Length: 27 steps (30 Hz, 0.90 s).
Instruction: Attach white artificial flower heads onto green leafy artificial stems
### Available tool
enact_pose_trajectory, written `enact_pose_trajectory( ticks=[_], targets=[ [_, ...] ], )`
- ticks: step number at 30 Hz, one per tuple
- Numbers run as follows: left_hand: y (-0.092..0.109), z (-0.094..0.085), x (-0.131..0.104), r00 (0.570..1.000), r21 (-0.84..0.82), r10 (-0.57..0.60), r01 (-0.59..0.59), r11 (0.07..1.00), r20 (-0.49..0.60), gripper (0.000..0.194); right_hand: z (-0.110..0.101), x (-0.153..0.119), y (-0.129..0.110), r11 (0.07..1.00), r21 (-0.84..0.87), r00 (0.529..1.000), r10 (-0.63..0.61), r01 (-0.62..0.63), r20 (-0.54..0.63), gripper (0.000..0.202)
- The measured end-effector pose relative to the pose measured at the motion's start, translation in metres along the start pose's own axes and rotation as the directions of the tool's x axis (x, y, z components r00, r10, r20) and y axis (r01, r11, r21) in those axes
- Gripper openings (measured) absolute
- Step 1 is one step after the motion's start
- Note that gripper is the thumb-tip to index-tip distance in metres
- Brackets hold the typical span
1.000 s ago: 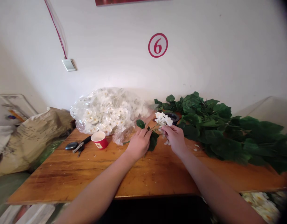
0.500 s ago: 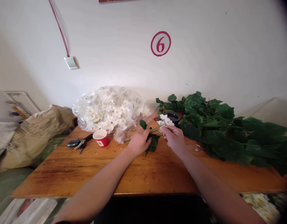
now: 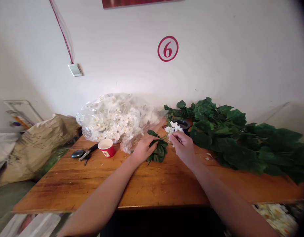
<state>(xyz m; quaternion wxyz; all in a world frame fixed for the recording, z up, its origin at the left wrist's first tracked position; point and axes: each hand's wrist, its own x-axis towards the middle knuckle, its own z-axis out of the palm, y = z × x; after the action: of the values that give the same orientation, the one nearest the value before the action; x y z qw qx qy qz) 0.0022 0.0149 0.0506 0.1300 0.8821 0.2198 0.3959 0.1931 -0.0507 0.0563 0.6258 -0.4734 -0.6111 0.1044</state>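
Note:
My left hand (image 3: 142,149) is closed around the stem of an artificial flower spray, above the wooden table. Dark green leaves (image 3: 159,152) on that stem hang beside its fingers and over the tabletop. My right hand (image 3: 183,144) pinches the same spray just below its white blossoms (image 3: 176,127); the exact pinch point is partly hidden by the fingers. Behind the blossoms stands a dark round bowl (image 3: 183,123), partly covered by them.
A clear plastic bag of white flowers (image 3: 114,115) lies by the wall. Left on the table (image 3: 92,184) are a red paper cup (image 3: 106,148), a black round object (image 3: 78,153) and a key-like metal piece (image 3: 84,155). Green leaf branches (image 3: 223,131) cover the right side.
My left hand has shifted slightly left and down along the spray, and more of the leaves shows beside it. My right hand stays nearly in place at the blossoms. The view has tilted up slightly.

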Motion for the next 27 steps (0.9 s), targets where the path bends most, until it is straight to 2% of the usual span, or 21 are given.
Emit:
enact_pose_trajectory(
  ticks=[5,8,11,14,16,20,27],
  targets=[
    [0.007,-0.001,0.003,0.997,-0.067,0.015,-0.01,0.998,0.081,0.015,-0.001,0.0,-0.005,0.975,-0.111,0.981,-0.185,0.19,0.055,0.02],
    [0.007,0.001,0.003,0.993,-0.104,0.003,0.009,0.994,0.118,0.008,0.0,-0.001,-0.006,0.952,-0.174,0.966,-0.239,0.253,0.098,0.018],
    [0.004,0.003,0.002,0.989,-0.191,-0.122,0.136,0.972,0.086,0.009,0.001,-0.002,-0.005,0.933,-0.237,0.958,-0.237,0.271,0.161,0.018],
    [0.001,0.004,0.0,0.954,-0.351,-0.289,0.298,0.888,0.08,0.014,0.004,-0.002,-0.005,0.882,-0.356,0.938,-0.222,0.31,0.266,0.02],
    [-0.001,0.004,0.0,0.936,-0.444,-0.339,0.344,0.827,0.095,0.014,0.006,-0.003,-0.004,0.823,-0.43,0.909,-0.229,0.372,0.347,0.031],
    [-0.003,0.005,0.001,0.933,-0.522,-0.35,0.342,0.781,0.088,0.019,0.01,-0.005,0.003,0.724,-0.512,0.868,-0.251,0.462,0.428,0.037],
    [0.001,0.007,-0.001,0.948,-0.541,-0.311,0.298,0.787,0.07,0.024,0.013,-0.008,0.011,0.676,-0.556,0.865,-0.273,0.484,0.421,0.037]
  ],
)
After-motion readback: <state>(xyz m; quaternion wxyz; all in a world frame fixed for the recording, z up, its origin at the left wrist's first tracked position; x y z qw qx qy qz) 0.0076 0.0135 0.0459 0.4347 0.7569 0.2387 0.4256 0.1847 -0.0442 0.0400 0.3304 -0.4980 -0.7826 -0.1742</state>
